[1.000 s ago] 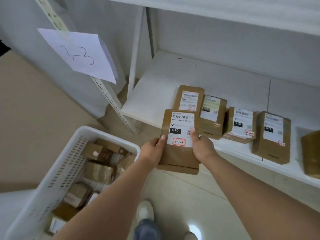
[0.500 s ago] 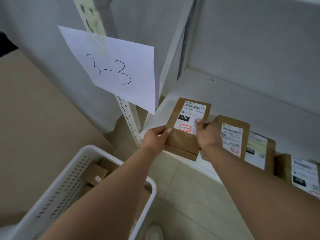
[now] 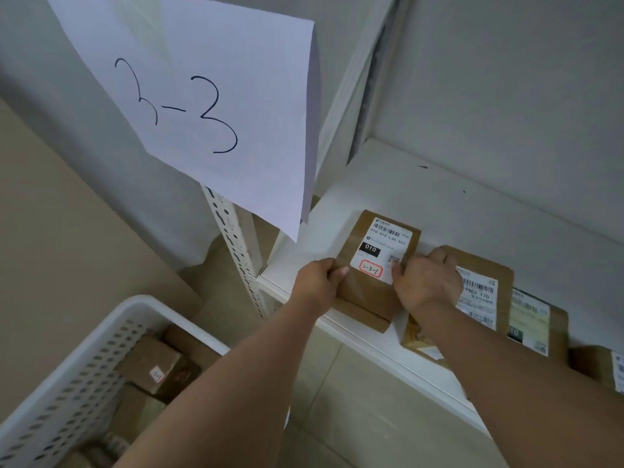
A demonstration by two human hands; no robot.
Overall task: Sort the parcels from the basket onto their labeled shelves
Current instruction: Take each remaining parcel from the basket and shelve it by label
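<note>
Near the centre of the frame, a brown parcel (image 3: 371,275) lies on the white shelf (image 3: 472,211), close to the shelf's front edge and left end. Its white shipping label faces up, with a black "010" block and a red-outlined sticker with handwritten numbers. The left hand (image 3: 319,282) grips the parcel's left edge, thumb on top and fingers curled under. The right hand (image 3: 427,282) holds the right edge, thumb pressing on the label and fingers curled round the side.

Just right of it, touching the right hand, a second parcel (image 3: 486,292) lies on the shelf, and a row of further parcels (image 3: 533,329) runs toward the right edge of the frame.

In the lower left, the white perforated basket (image 3: 77,366) holds more brown parcels (image 3: 152,366). At the upper left, a paper sign (image 3: 202,106) reading "3-3" hangs from the slotted shelf upright (image 3: 229,238).
</note>
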